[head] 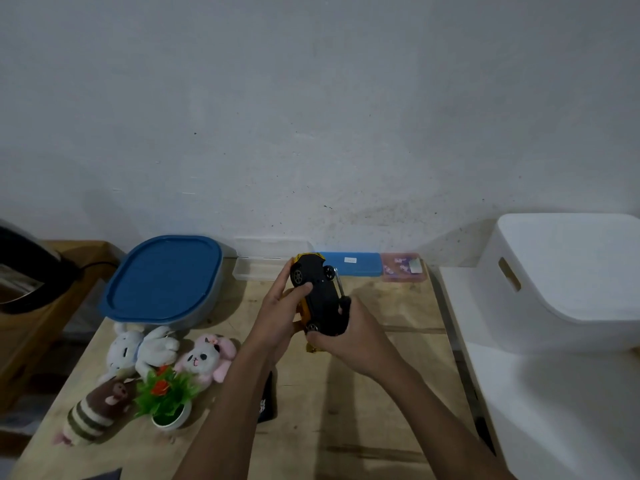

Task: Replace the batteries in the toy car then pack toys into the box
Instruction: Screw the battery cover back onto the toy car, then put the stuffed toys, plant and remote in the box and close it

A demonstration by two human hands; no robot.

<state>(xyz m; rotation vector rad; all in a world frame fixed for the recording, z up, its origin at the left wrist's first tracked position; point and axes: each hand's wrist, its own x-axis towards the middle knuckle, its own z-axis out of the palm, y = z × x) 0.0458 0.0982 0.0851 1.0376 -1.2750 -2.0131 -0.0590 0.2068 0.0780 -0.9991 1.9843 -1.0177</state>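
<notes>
A yellow toy car [317, 292] is held upside down above the table, its black underside facing me. My left hand [280, 313] grips its left side, thumb on the underside. My right hand [343, 336] holds the car's near end and also a screwdriver [341, 289], whose metal shaft points up along the car's right side. A grey box with a blue lid [162, 278] stands shut at the back left. Near the left front lie a white plush [138, 348], a pink-eared plush [207, 356], a brown striped plush [93, 410] and a small plastic plant in a white pot [166, 393].
Along the wall lie a clear case [263, 268], a blue case [356, 265] and a pink case [403, 268]. A white bin [568, 278] stands on a white surface at right. A dark flat object [268, 400] lies under my left forearm. A black kettle [20, 265] sits far left.
</notes>
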